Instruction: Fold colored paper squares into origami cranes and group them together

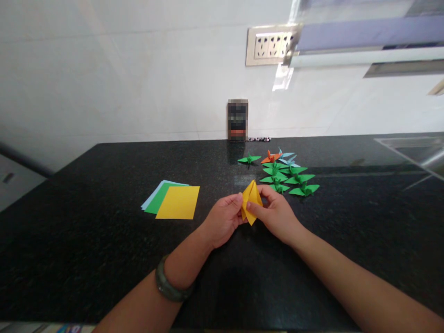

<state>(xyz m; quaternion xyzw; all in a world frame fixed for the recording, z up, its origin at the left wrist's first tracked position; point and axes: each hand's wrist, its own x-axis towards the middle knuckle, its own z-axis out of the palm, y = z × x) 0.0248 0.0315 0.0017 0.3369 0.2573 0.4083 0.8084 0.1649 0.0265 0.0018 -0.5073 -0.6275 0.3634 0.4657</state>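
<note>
A partly folded yellow paper (pixel 251 200) is held between both hands just above the black countertop (pixel 86 222). My left hand (pixel 224 219) pinches its left side with thumb and fingers closed. My right hand (pixel 275 212) grips its right side, thumb pressed on the front. A green bracelet (pixel 168 286) sits on my left wrist. To the left lies a small stack of flat sheets: yellow (pixel 178 202) on top, green (pixel 160 198) and light blue beneath.
Several folded paper cranes, mostly green (pixel 301 179), with one orange (pixel 271 158) and one light blue (pixel 288 159), lie behind my right hand. A dark phone (pixel 237 120) leans on the white wall. A socket panel (pixel 270 45) is on the wall; a sink edge (pixel 416 150) is at the right.
</note>
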